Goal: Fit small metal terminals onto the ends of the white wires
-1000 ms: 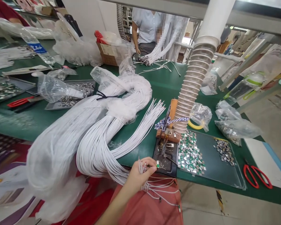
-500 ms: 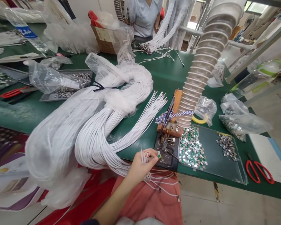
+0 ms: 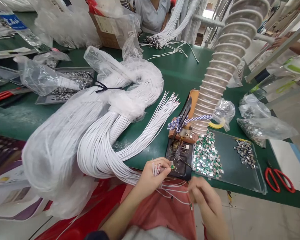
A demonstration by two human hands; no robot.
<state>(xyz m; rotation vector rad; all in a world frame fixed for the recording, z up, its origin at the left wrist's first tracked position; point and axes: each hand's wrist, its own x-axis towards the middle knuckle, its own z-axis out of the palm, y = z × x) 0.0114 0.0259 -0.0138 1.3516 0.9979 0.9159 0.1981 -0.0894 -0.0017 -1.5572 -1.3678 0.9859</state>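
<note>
My left hand (image 3: 152, 176) is closed round several thin white cables (image 3: 156, 168). A small green circuit board with a metal plug (image 3: 173, 165) shows at the tips of its thumb and forefinger, over a black soldering stand (image 3: 179, 155). From below that hand more white cables with small ends hang over an orange-red cloth. Lower right, my right hand (image 3: 205, 196) is curled and smeared by motion, so what its fingers hold is unclear. A big bundle of white cables (image 3: 97, 150), partly wrapped in clear plastic, lies left of my left hand.
Right of the stand, a tray (image 3: 236, 176) carries small green boards (image 3: 207, 155) and metal connector shells (image 3: 245, 154). Red-handled scissors (image 3: 278, 180) lie beyond it. A ribbed clear hose (image 3: 221, 66) rises behind the stand. Across the table is another person (image 3: 152, 16).
My right hand has come into view at the lower right. My left hand stays by the stand with the cables and the small board. The whole view has shifted slightly.
</note>
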